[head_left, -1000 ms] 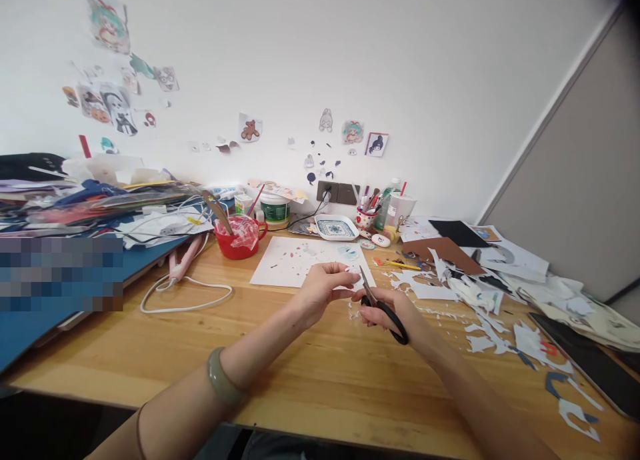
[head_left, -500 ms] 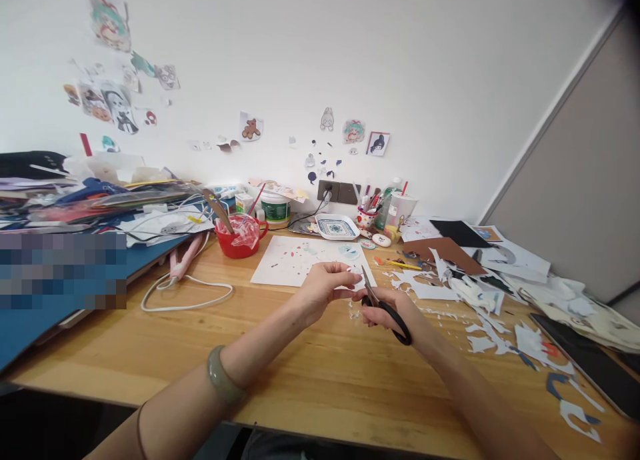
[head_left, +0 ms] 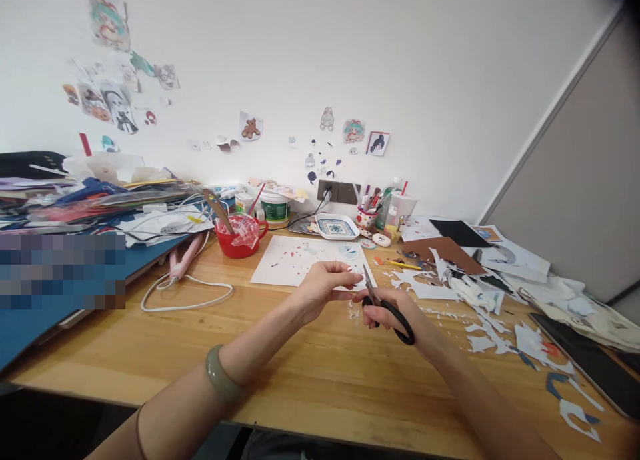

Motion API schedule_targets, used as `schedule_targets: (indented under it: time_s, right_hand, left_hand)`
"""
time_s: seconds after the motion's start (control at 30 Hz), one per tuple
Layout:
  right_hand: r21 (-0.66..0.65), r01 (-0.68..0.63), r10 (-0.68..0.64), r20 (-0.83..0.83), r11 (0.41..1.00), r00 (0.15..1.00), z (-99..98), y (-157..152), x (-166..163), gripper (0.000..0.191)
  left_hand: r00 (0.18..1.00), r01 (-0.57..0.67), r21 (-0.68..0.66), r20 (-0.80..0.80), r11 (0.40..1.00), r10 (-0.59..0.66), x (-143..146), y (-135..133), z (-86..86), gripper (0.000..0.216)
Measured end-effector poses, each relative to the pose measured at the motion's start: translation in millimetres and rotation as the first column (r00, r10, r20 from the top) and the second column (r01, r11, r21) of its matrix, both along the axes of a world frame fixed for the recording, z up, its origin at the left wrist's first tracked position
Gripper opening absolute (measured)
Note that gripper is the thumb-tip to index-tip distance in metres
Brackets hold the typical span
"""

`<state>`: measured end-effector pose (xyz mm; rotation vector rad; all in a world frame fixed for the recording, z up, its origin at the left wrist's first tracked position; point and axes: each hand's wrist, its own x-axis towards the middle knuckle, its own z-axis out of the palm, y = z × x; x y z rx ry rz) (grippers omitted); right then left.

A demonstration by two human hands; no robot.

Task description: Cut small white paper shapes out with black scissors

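Between thumb and fingers, my left hand (head_left: 327, 287) pinches a small white piece of paper (head_left: 359, 280), mostly hidden by the fingertips. My right hand (head_left: 393, 311) is closed around the black handles of a pair of scissors (head_left: 400, 327). The blades point up and away, right beside the paper in my left hand; whether they touch it I cannot tell. Behind the hands lies a white sheet (head_left: 285, 263) with small coloured cut-outs on it. Tiny white snippets (head_left: 354, 311) lie on the wooden table (head_left: 280, 373) just beneath my hands.
A red mug (head_left: 240, 241) and a pink tool with a white cord (head_left: 183, 260) stand at left. A patterned tray (head_left: 337, 227) and a pen cup (head_left: 367, 217) are at the back. Paper scraps (head_left: 493, 330), brown paper (head_left: 445, 253) and a dark tablet (head_left: 590, 363) cover the right.
The scissors and my right hand have shifted very slightly to the right. My left hand stays almost in place, still pinching the paper.
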<state>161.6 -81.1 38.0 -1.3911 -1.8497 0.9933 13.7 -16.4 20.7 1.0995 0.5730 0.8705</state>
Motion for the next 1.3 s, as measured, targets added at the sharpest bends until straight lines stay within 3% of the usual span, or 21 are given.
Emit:
schedule_targets:
  time_s: [1.3]
  right_hand:
    - [0.005,-0.006,0.006,-0.078,1.000,0.997,-9.2,3.8,3.3,0.025]
  left_hand:
    - [0.999,-0.007,0.011,-0.043,1.000,0.007,0.0,1.4,-1.3,0.023]
